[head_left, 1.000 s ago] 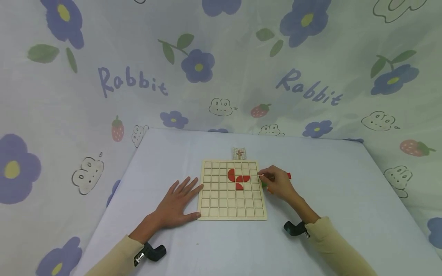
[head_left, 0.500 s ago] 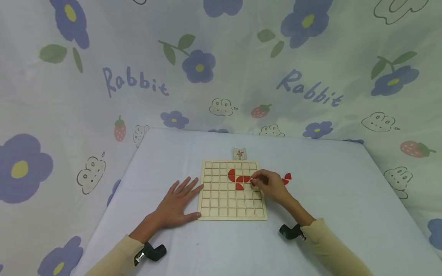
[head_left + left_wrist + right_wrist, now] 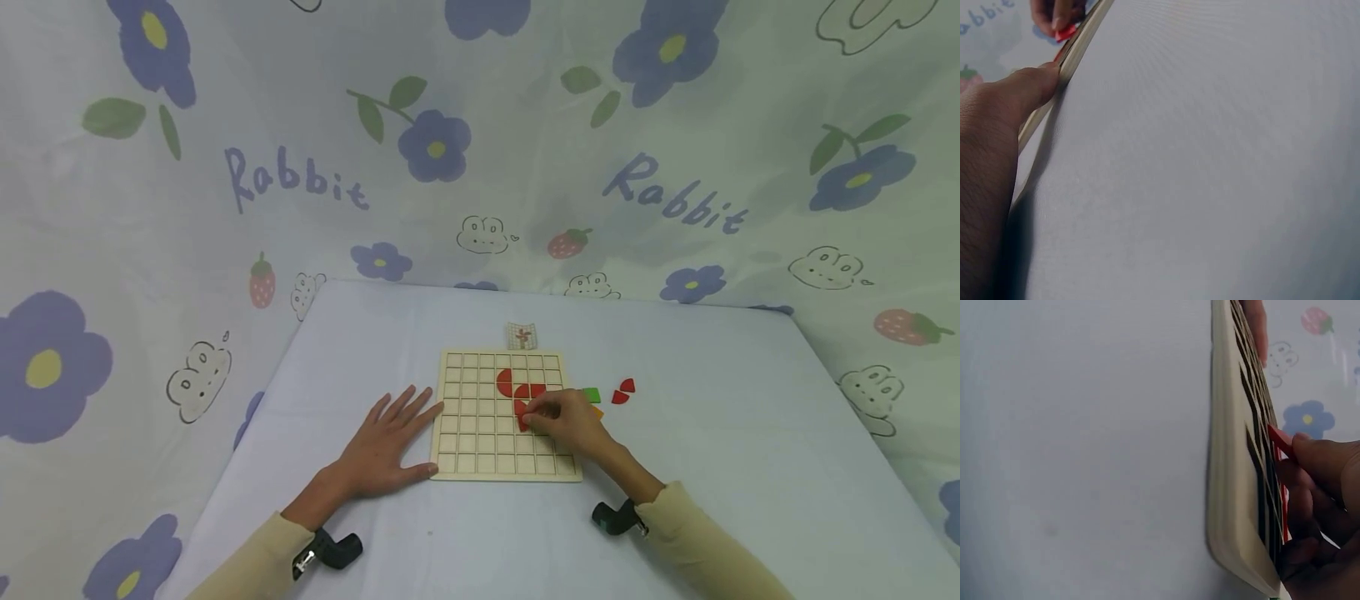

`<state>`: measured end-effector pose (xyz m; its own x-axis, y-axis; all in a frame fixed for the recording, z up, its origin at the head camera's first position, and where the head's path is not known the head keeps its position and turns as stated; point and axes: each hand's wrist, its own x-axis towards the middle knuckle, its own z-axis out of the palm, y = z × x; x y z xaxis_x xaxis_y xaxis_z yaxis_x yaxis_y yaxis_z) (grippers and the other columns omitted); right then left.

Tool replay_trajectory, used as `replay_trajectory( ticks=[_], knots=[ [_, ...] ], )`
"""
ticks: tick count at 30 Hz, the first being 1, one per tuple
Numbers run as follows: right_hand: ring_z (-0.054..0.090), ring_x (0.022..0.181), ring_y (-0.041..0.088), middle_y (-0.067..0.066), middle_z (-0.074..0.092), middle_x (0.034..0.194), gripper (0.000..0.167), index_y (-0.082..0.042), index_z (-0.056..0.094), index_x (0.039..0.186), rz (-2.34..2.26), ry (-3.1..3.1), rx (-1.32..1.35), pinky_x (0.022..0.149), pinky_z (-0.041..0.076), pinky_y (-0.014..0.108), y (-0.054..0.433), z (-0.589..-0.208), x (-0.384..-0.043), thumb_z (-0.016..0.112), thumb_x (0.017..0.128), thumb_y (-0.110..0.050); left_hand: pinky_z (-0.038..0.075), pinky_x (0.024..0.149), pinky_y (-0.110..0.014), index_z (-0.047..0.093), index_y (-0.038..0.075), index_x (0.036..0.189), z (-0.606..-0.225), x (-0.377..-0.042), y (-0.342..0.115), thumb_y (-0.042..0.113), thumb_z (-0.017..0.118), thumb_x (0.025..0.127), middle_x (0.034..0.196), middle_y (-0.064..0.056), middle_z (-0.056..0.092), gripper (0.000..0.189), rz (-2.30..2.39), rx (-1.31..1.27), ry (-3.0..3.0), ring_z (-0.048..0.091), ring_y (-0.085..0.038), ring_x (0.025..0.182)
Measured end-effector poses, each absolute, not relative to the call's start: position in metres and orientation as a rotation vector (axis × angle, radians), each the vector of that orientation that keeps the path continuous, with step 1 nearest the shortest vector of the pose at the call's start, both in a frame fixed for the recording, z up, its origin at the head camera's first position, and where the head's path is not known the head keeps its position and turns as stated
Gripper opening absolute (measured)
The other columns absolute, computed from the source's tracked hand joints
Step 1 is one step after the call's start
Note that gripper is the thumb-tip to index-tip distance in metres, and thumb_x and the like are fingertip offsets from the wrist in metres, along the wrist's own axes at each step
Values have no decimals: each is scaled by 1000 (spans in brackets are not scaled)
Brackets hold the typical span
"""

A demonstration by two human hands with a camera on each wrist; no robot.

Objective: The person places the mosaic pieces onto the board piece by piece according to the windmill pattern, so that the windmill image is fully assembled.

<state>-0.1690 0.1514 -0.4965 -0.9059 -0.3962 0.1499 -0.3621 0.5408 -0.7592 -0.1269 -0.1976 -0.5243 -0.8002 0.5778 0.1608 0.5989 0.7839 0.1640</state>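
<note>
A wooden grid board [image 3: 467,447] lies on the white table, with several red rounded pieces [image 3: 505,383] set in its cells. My right hand [image 3: 573,423] is over the board's right half and pinches a red quarter-circle piece [image 3: 1280,440] between thumb and fingers. In the head view that piece is just below the red ones in the grid, partly hidden by the fingertips. My left hand [image 3: 382,446] lies flat with fingers spread, its fingertips and thumb touching the board's left edge. The left wrist view shows the thumb [image 3: 1038,84] against the board's rim.
Right of the board lie two loose red pieces [image 3: 621,397], a green piece [image 3: 592,395] and an orange piece [image 3: 597,412], partly behind the right hand. A small pattern card [image 3: 521,336] sits beyond the board's far edge. A patterned curtain [image 3: 420,200] stands behind the table.
My right hand has moved left from the board's right edge to over its cells, carrying a red piece. The loose pieces at the right have come into view. My left hand has stayed put.
</note>
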Motion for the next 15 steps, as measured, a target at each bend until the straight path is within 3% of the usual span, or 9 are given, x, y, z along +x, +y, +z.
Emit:
replay_trajectory(
  ticks=[8, 15],
  knots=[
    [53, 62, 4, -14, 61, 73, 10, -15, 76, 86, -1194, 2900, -819, 54, 47, 22, 151, -501, -165, 84, 80, -15, 12, 115, -57, 26, 24, 158, -527, -126, -196, 76, 43, 87, 163, -4, 18, 90, -308, -948, -2856, 10, -29, 149],
    [51, 64, 4, -13, 61, 74, 14, -16, 78, 89, -950, 2974, -966, 55, 44, 20, 150, -498, -164, 85, 79, -23, 14, 114, -58, 28, 22, 157, -528, -125, -195, 75, 45, 87, 162, -6, 21, 89, -312, -952, -2834, 13, -31, 148]
  ],
)
